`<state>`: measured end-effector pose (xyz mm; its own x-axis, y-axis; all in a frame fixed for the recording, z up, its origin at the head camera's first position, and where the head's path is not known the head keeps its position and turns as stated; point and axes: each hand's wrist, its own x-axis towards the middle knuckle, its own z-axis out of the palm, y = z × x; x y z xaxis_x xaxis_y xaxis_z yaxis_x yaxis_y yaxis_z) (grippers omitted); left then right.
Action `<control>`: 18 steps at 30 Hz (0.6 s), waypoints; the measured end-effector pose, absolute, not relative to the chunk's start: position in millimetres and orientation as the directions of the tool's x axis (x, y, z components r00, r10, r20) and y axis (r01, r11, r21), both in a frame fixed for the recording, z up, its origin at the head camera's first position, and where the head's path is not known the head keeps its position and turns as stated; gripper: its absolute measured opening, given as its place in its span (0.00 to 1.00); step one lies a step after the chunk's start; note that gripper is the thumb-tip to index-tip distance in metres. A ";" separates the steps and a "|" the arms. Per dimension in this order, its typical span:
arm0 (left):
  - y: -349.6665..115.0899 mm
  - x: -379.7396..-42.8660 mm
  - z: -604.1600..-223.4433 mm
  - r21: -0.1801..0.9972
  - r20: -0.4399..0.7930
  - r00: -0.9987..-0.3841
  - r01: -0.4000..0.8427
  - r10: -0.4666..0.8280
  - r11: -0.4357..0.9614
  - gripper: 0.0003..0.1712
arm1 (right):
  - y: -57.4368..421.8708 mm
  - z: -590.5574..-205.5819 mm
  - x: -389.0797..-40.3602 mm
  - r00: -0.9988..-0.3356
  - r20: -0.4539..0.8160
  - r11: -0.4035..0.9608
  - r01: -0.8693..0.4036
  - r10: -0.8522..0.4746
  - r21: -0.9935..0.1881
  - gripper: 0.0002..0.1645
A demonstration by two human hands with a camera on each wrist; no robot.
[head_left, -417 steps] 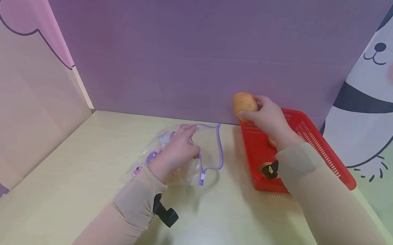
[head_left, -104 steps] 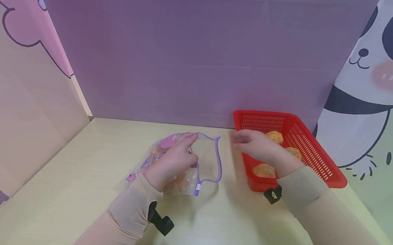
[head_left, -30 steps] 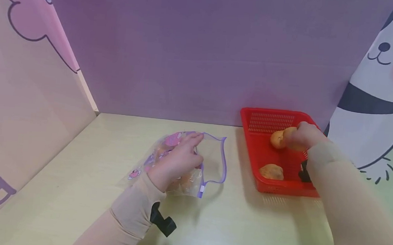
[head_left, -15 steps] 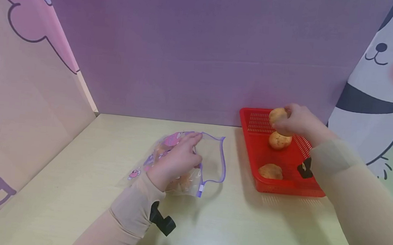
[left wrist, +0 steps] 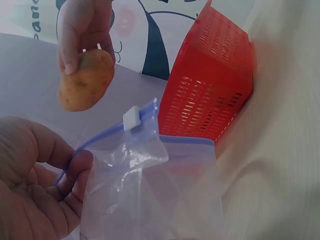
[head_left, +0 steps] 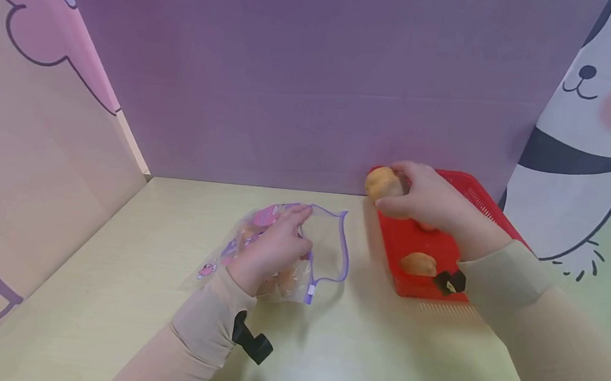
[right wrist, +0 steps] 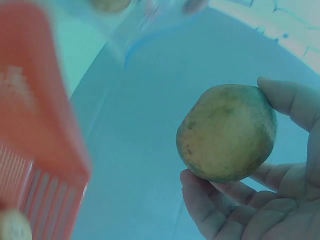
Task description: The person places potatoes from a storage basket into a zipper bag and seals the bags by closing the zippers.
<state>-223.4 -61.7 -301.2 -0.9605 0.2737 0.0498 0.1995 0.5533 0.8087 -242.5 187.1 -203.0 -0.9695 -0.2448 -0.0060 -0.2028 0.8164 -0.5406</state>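
Presently both hands are busy. The right hand [head_left: 434,203] grips a potato [head_left: 383,183], thumb on one side and curled fingers on the other, parted only by the potato's width. That potato is in the air, seen from the head in front of the far left corner of the red basket [head_left: 396,281]. Its skin is yellowish brown with small darker specks. The left hand [head_left: 274,248] has its fingers bent, pinching the purple-edged rim of a clear zip bag [head_left: 292,285] between thumb and fingers, as the left wrist view shows.

The bag lies on the worktop [head_left: 89,269], its mouth gaping towards the basket, with a white slider [left wrist: 131,118] at the near end of the purple strip. Pink and purple figures are printed on the plastic, and rounded brownish shapes show through it, too veiled to count.

To the right of the bag, apart from it, stands the basket, with slotted sides. A loose potato [head_left: 418,264] lies inside near its front left corner; another brownish piece is mostly hidden beyond the right hand.

Each wrist carries a small black device over a beige sleeve [head_left: 508,278]. Behind the worktop rises a plain purple panel [head_left: 271,80]; a panda drawing [head_left: 584,140] covers the right wall, and a pink figure [head_left: 39,20] is printed on the left one.
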 end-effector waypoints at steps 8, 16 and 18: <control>-63.9 -226.6 -300.9 0.812 0.036 -0.966 0.179 0.258 0.555 0.46 | 147.2 -235.8 -230.5 -0.926 0.003 0.730 -0.301 -0.379 -0.613 0.47; -66.8 -225.9 -298.9 0.826 0.018 -0.967 0.158 0.255 0.541 0.45 | 120.3 -284.5 -241.6 -0.887 -0.024 0.684 -0.338 -0.461 -0.646 0.42; -67.0 -225.3 -298.7 0.832 0.012 -0.966 0.152 0.256 0.534 0.45 | 113.7 -294.1 -245.8 -0.887 -0.024 0.691 -0.341 -0.461 -0.638 0.41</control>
